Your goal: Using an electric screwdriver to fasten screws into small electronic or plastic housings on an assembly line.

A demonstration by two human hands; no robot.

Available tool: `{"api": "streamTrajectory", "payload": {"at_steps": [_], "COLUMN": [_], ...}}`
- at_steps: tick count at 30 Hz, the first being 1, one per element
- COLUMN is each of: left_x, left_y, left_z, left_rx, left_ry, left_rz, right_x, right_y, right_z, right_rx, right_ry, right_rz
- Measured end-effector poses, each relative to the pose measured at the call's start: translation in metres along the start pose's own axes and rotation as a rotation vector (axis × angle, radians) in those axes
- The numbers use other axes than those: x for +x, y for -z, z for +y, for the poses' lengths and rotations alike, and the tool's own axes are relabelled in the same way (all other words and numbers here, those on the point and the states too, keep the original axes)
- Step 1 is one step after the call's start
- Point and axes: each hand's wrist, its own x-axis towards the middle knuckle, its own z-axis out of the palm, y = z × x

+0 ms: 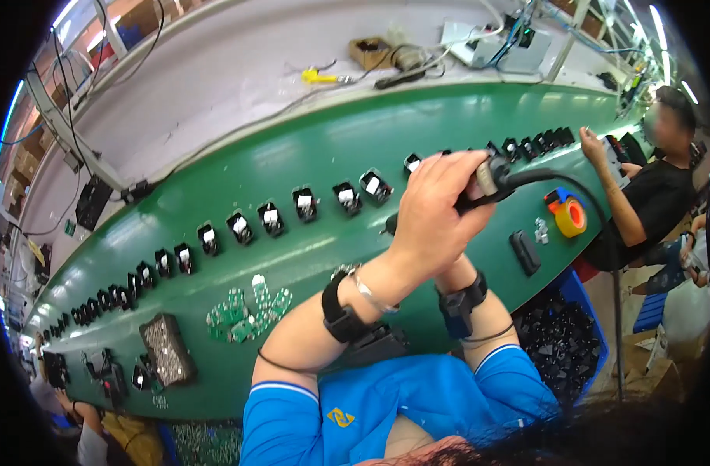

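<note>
My left hand [434, 203] is raised over the green table, its fingers wrapped round a black corded hand tool [473, 200]. A thick black cable [553, 174] runs from the tool's upper end to the right and down. The tool's working end is hidden. My right hand [453, 273] is mostly covered by the left; its fingers do not show. Behind my hands runs a long row of small black housings, many with a white piece inside, such as one housing [376, 187] just left of my left hand.
Green circuit boards [246, 314] and a tray of small metal parts [167, 349] lie to my left. Rightward are a black case [525, 252], a tape roll [570, 217] and a blue bin [593, 322] of black parts. Another person [642, 194] sits far right.
</note>
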Motion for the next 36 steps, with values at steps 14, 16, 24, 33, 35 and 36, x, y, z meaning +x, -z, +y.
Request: {"api": "streamTrajectory", "payload": {"at_steps": [14, 16, 24, 33, 35, 36], "left_x": [-0.16, -0.161, -0.162, -0.154, -0.153, -0.153], "left_y": [0.037, 0.031, 0.009, 0.008, 0.007, 0.007], "left_z": [-0.092, -0.099, -0.116, -0.119, -0.119, -0.118], "left_rx": [0.297, 0.302, 0.288, 0.228, 0.229, 0.233], "left_ry": [0.251, 0.242, 0.232, 0.302, 0.298, 0.296], "left_rz": [-0.487, -0.475, -0.448, -0.396, -0.401, -0.406], "right_x": [-0.022, -0.026, -0.028, -0.023, -0.023, -0.023], "right_y": [0.07, 0.074, 0.074, 0.072, 0.073, 0.073], "right_z": [-0.02, -0.018, -0.007, 0.005, 0.006, 0.006], "right_rx": [-0.011, -0.02, -0.066, -0.089, -0.087, -0.09], "right_ry": [-0.1, -0.121, -0.117, -0.11, -0.104, -0.11], "right_rz": [-0.226, -0.226, -0.28, -0.308, -0.311, -0.315]}}
